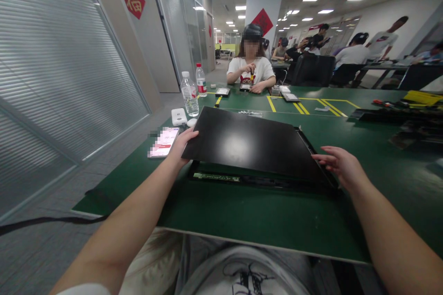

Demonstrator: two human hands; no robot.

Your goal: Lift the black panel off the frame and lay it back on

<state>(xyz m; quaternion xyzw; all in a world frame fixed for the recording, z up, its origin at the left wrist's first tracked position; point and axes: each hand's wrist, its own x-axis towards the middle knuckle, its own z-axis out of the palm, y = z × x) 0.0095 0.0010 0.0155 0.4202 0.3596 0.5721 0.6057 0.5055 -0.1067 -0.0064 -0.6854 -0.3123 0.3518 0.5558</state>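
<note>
Near the left edge of the desk (259,216), a phone (165,142) is laid. The left side of a black panel (238,140) is gripped by the left hand (182,146), and that side is raised above a black frame (273,182) set near the desk's front edge. The right hand (341,165) is held half-spread beside the panel's right edge; whether contact is made cannot be told.

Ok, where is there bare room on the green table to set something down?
The green table looks bare between its near edge and the black frame, and between the right grip and the pile of dark parts. It is crowded left of and beyond the black panel: phone, white case, two bottles. That pile crowds the far right.
</note>
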